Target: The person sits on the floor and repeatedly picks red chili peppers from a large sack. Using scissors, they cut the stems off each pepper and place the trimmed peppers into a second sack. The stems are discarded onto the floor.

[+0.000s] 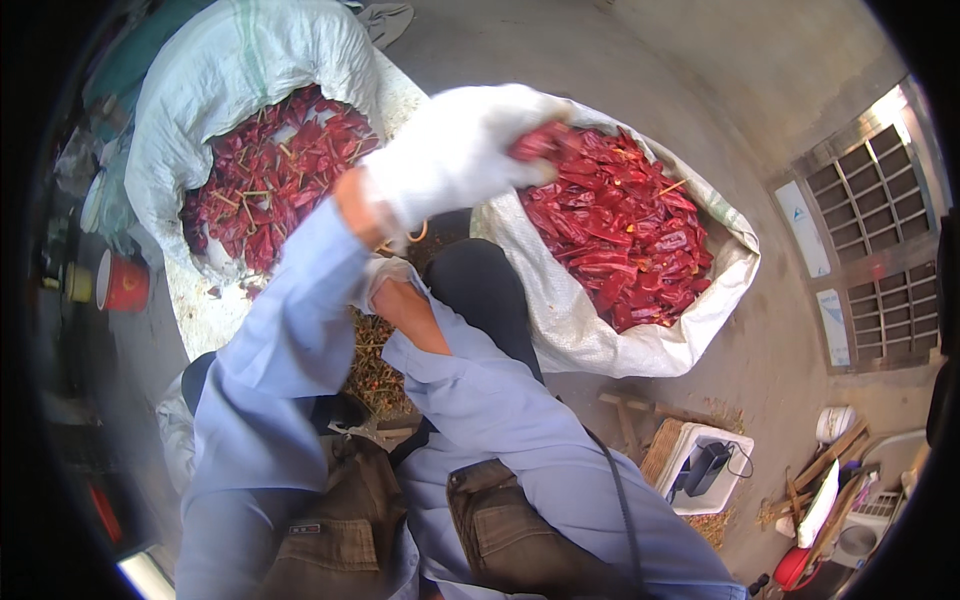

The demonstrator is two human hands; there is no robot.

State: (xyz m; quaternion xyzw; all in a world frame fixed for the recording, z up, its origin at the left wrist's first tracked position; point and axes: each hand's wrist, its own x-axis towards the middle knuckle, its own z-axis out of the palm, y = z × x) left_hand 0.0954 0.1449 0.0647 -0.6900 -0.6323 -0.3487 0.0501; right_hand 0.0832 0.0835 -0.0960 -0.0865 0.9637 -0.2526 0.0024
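My left hand [457, 146], in a white knit glove and blurred, reaches across to the right over the edge of a white woven sack [600, 349]. Dried red chili peppers [541, 142] are held between its fingers and thumb. More dried red peppers [630, 232] fill this sack, mostly without stems. Beneath the left forearm, my right hand [381, 276] is also gloved and largely hidden. Tan loops [417, 231], possibly a tool's handles, show just beyond it; its grip is hidden. At left, a second white sack [180, 97] spills peppers with pale stems [292, 165].
A pale board [199, 319] lies under the left sack. Cut stems [379, 367] litter the floor between my legs. A red bucket [122, 281] stands at left. At right are a white foam box [724, 480] with a black device, wood scraps [829, 457] and a barred window [870, 195].
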